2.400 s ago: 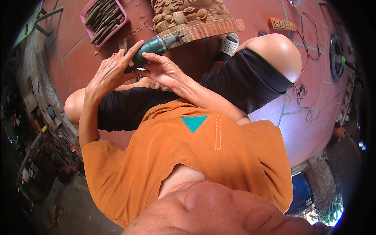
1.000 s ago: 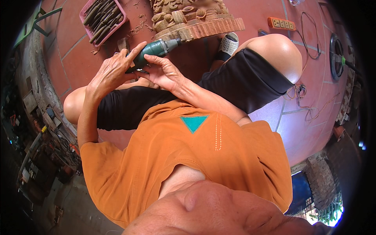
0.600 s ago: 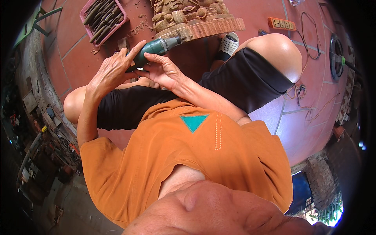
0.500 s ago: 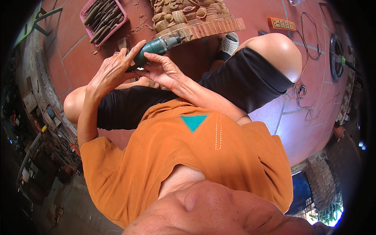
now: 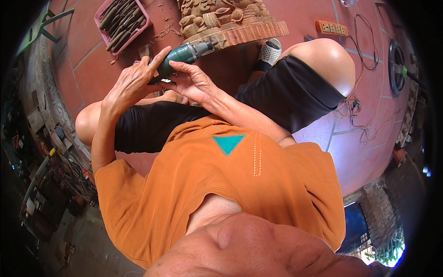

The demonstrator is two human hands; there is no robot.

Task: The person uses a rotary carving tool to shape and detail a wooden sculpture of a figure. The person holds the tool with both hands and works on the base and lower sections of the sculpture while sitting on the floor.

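**Both hands on a green rotary tool at a wood carving**

In the upper middle of the frame, both hands meet on a green, barrel-shaped handheld rotary power tool (image 5: 182,54). The left hand (image 5: 133,83) wraps the rear of the tool body, fingers curled around it, index finger stretched along the casing. The right hand (image 5: 191,81) grips from below and beside, thumb and fingers closed on the barrel near its middle. The tool's metal nose points right and up, its tip at or just beside the lower edge of a pale brown carved wooden sculpture (image 5: 226,21) standing on the red tiled floor (image 5: 87,51); contact cannot be confirmed.

Upper left: a pink plastic tray (image 5: 145,25) filled with wooden-handled chisels, wood chips scattered near it. Upper right: an orange power strip (image 5: 331,28) and loose thin cables on the tiles. A white perforated sandal (image 5: 269,51) sits just beside the carving's base. The person wears an orange shirt and black shorts, knees spread to either side of the hands.
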